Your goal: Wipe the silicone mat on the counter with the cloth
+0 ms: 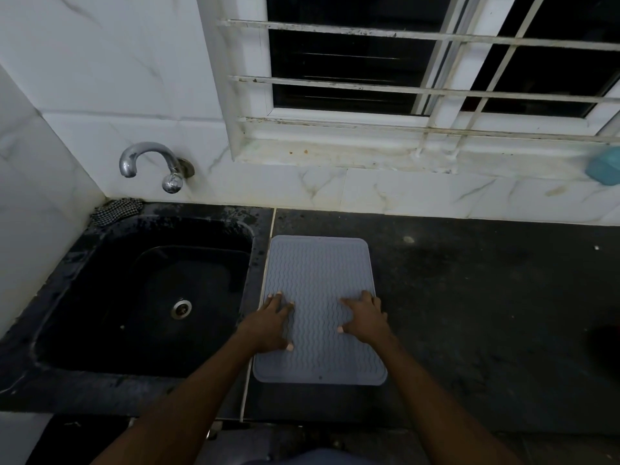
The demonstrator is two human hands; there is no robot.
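Fingers (350, 304) splayed, both hands (270, 325) (367, 318) flat on mat (318, 263)

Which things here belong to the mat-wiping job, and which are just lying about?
Job: grey wavy-ridged silicone mat; black-and-white checked cloth, untouched; left hand and right hand, both resting on the mat.
Lying about: chrome wall tap; black sink; teal object by the window.

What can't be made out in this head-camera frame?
Head view:
Teal rounded object near window ledge: cut off by the right edge; unidentifiable.
Black-and-white checked cloth behind the black sink: bunched in a dim corner, extent unclear.
Grey wavy-ribbed silicone mat: patches hidden under the left hand and right hand.
Dark shape, right edge: too dim.
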